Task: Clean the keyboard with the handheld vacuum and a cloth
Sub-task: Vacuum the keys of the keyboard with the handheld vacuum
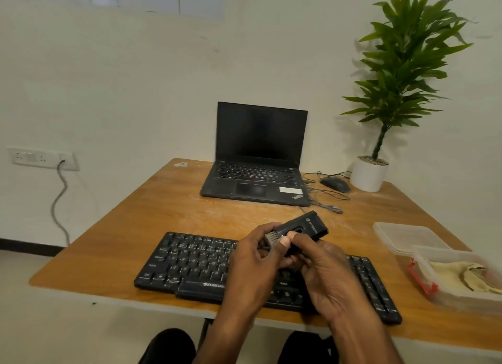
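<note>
A black keyboard (190,263) lies across the near part of the wooden table (163,206). Above its middle I hold a small black handheld vacuum (307,227) with a grey brush tip pointing left. My left hand (252,265) grips the brush end, fingers curled round it. My right hand (323,271) holds the body from below, its thumb pressed on the top. A yellow cloth (459,276) lies inside a clear plastic box (423,263) at the right edge. My hands hide the keyboard's centre.
An open black laptop (258,168) stands at the back, with a wired mouse (335,184) and loose cable to its right. A potted plant (369,173) fills the back right corner. The box's lid (407,237) lies behind the box. A wall socket (40,158) is at the left.
</note>
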Demonstrator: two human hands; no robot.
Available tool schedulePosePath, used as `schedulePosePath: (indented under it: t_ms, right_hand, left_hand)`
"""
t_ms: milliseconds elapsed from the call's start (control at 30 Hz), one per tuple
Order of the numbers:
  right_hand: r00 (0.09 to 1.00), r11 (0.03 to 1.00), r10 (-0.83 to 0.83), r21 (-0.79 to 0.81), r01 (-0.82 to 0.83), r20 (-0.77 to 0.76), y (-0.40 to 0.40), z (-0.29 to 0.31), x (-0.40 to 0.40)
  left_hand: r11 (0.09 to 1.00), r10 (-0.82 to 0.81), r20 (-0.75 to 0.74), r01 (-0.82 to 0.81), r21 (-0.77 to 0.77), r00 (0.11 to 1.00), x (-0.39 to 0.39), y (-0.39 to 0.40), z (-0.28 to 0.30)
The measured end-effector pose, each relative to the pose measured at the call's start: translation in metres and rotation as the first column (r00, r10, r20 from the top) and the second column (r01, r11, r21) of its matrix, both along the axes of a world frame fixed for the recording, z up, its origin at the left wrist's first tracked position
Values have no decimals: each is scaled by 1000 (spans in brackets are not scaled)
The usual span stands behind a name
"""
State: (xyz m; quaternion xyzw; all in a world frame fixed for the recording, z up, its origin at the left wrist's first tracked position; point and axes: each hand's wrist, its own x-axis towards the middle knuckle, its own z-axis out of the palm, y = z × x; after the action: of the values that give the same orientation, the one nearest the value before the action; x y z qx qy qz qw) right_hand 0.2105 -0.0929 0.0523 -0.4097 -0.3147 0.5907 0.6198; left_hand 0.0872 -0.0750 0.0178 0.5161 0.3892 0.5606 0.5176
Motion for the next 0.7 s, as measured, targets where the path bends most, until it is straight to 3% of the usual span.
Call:
schedulePosePath:
  t_ms: [267,400,467,567,700]
  right_hand:
    - [986,992,20,117,-40,168,6,13,-37]
    - [883,973,-8,205,-101,470,24,12,-49]
    - [801,963,-17,226,-148,599,36,10,-53]
    - [699,937,-25,261,-233,714,52,9,-65]
    - [618,893,-16,290,-346,786,67,9,-91]
  left_hand:
    - [985,150,-256,-121,125,955,-61,2,6]
    - [956,281,-373,-223,191,884,-128,12,6]
    - [970,218,-460,-141,197,861,-167,16,1]
    - [997,-12,-568,50,51,823,-213,19,-4]
    - [958,-273,-693,251,-137,667,-237,32,-5]
